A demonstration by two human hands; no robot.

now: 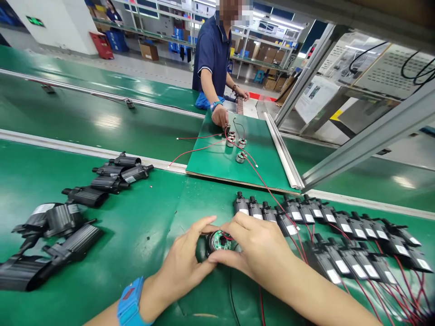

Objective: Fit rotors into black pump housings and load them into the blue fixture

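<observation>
Between my two hands is a small round motor (220, 242) with a green ring-shaped circuit board facing up. Its side looks dark, and my fingers hide part of it. My left hand (180, 260) curves around the left side, thumb below and fingers above. From the right, my right hand (260, 244) grips it with thumb and fingers closed on the rim. A black wire (231, 294) and a red wire (261, 303) hang below my hands. A blue wrist strap (132, 301) is on my left wrist.
Loose black ribbed housings (81, 240) lie at left. Labelled black housings (356, 228) with red wires stand in rows at right. Ahead, a green board (217, 165) bridges the conveyor and carries several motors (241, 156); a co-worker's hand (220, 117) touches one. A metal post (367, 136) rises at right.
</observation>
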